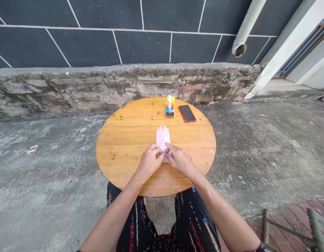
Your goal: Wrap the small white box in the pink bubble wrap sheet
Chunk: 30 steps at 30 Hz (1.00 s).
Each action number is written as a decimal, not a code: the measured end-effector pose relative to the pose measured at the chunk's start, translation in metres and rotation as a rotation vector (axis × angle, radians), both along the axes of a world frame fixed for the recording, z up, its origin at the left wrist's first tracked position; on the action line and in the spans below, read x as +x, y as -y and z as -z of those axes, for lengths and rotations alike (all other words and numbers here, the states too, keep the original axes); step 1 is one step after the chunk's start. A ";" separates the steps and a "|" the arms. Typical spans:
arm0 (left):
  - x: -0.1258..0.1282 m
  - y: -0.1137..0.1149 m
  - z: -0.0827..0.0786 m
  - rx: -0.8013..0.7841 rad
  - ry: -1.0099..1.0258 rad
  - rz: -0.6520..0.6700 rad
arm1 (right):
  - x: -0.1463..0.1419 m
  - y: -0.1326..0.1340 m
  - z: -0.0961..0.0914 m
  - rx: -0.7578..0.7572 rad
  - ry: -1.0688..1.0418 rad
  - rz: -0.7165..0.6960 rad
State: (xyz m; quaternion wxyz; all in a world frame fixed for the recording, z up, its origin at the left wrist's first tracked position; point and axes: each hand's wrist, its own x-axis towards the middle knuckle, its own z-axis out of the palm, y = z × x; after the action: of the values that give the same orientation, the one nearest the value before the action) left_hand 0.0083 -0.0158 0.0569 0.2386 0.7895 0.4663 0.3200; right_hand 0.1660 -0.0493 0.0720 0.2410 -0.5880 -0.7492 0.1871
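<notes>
A pale pinkish-white folded piece of paper [163, 136] lies near the middle of the round wooden table [125, 140]. Its far end has two tips with a slit between them. At the near end, my left hand [151, 159] pinches the paper from the left, thumb and fingers drawn together. My right hand [179, 159] grips the same end from the right, its fingertips almost touching those of the left. Between them, the fingers hide the paper's near edge, so the exact fold there cannot be made out.
Toward the table's far edge stands a yellow and blue tape dispenser [170, 106]. A red-edged smartphone [187, 113] lies to its right. Beyond the table runs a low stone wall base [99, 92]. A green metal-framed chair [290, 231] is at the lower right.
</notes>
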 end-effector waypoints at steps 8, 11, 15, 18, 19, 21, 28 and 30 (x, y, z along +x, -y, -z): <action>0.006 0.001 0.000 0.047 -0.079 -0.076 | 0.003 -0.003 0.009 0.038 -0.081 -0.021; 0.006 0.003 0.003 0.121 -0.086 -0.071 | 0.006 -0.003 0.019 0.100 -0.193 -0.040; 0.004 0.005 0.004 0.207 -0.138 -0.058 | 0.013 -0.001 0.028 0.209 -0.338 0.023; 0.003 0.003 0.001 0.200 -0.185 -0.055 | 0.021 -0.005 0.029 0.220 -0.353 0.082; 0.002 0.002 -0.001 0.194 -0.196 -0.048 | 0.023 -0.007 0.029 0.215 -0.344 0.084; 0.002 -0.001 -0.003 0.183 -0.212 -0.027 | 0.026 -0.013 0.030 0.218 -0.334 0.066; 0.002 -0.008 -0.001 0.103 -0.203 0.015 | 0.022 -0.029 0.040 0.229 -0.355 0.017; 0.002 -0.009 -0.001 0.082 -0.184 0.028 | 0.020 -0.029 0.043 0.237 -0.375 0.009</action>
State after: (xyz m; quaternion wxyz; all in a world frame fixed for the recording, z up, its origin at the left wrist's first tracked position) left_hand 0.0105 -0.0069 0.0577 0.1664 0.8311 0.4617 0.2615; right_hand 0.1865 -0.0206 0.0294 0.4444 -0.5138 -0.7053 0.2028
